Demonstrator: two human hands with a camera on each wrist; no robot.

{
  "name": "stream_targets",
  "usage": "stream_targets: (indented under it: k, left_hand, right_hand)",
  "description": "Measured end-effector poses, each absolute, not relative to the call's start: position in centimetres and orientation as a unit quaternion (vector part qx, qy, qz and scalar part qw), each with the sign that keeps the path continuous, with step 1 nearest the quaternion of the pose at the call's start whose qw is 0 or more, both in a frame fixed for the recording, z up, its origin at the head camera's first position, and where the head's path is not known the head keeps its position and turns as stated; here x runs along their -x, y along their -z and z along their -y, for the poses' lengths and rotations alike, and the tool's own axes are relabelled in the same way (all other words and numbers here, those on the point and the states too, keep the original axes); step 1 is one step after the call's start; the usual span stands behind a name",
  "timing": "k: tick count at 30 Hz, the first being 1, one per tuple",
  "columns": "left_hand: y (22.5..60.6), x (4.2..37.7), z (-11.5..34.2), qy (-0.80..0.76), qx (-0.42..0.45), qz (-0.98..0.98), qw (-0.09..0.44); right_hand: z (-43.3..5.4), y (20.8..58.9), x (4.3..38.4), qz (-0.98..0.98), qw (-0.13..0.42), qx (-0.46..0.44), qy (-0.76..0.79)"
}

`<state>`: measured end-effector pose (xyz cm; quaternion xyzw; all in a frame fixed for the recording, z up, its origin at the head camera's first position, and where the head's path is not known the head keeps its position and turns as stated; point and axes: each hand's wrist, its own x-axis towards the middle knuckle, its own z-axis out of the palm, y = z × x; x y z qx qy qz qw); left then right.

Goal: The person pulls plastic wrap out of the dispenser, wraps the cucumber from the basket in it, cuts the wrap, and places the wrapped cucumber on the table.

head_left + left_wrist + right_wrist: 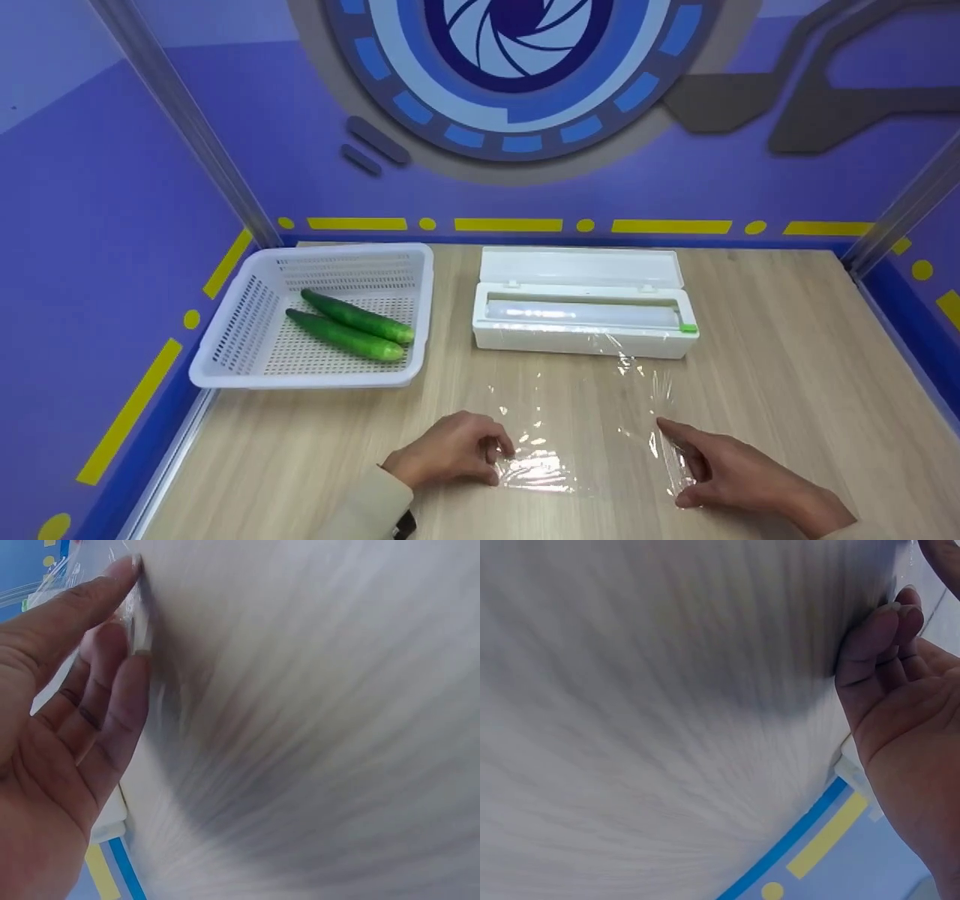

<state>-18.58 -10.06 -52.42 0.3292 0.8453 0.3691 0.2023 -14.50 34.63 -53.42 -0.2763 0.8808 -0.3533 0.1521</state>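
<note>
A sheet of clear cling film [540, 469] stretches over the table from a white wrap dispenser [585, 341]. My left hand [454, 450] holds its near left corner with curled fingers and thumb. In the left wrist view, the film shines beside the fingertips [131, 679]. At the right edge, my right hand [739, 472] grips the film, which is bunched into creases along the index finger and thumb. The right wrist view shows curled fingers [870, 637] low over the table, the film mostly out of sight. The dispenser's lid [581, 268] stands open, showing the roll [581, 312].
A white perforated basket [307, 379] at the back left holds two cucumbers [345, 337]. A green slider [688, 328] sits at the dispenser's right end. Blue patterned panels [517, 199] enclose the wooden table [795, 360] at the back and sides.
</note>
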Motion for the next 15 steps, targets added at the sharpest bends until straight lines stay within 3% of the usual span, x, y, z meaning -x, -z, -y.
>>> stream_targets:
  k: [5,15]
  left_hand:
    - [51.3,19.2,10.5,-0.397,-0.309,-0.844,0.187]
    - [46.2,21.9,12.9,-0.427,-0.274,-0.862,0.02]
  right_hand:
    - [-34.6,53.3,14.5,-0.883,0.159,0.27,0.349]
    - [-34.7,53.4,14.7,-0.883,0.177,0.263,0.345]
